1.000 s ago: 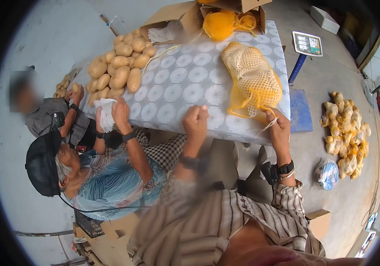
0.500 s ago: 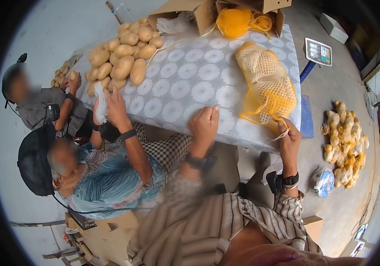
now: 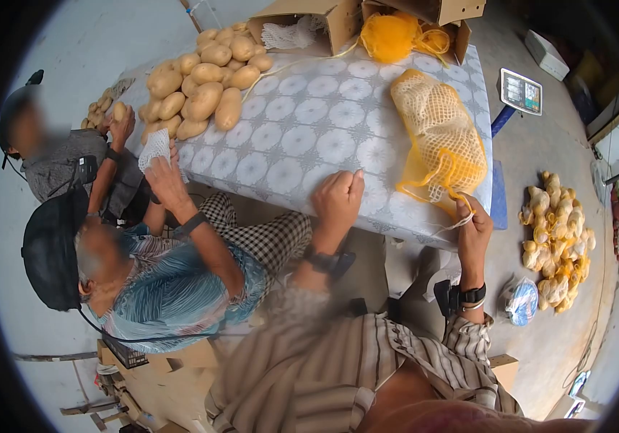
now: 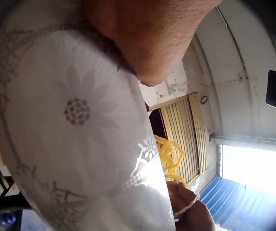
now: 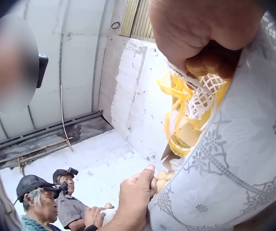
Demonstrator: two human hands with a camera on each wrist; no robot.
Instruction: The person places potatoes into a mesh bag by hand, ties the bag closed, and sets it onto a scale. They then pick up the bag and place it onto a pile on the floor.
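A yellow mesh bag lies near the table's right end, with pieces in white foam netting inside; its gathered mouth points to the front edge. My right hand pinches a pale string and yellow cord at that mouth, and the right wrist view shows the curled fingers of this hand above the bag. My left hand is a loose fist with the thumb up at the front edge, left of the bag, nothing visible in it. In the left wrist view, part of this hand is over the patterned cloth.
Potatoes are heaped on the table's left. A seated person beside me holds a white foam net; another sits beyond. Cardboard boxes and yellow nets are at the back. Filled bags lie on the floor, right.
The head view has shifted, so the table and bag appear further right. My hands keep nearly the same pose. The neighbour's hand and foam net have moved.
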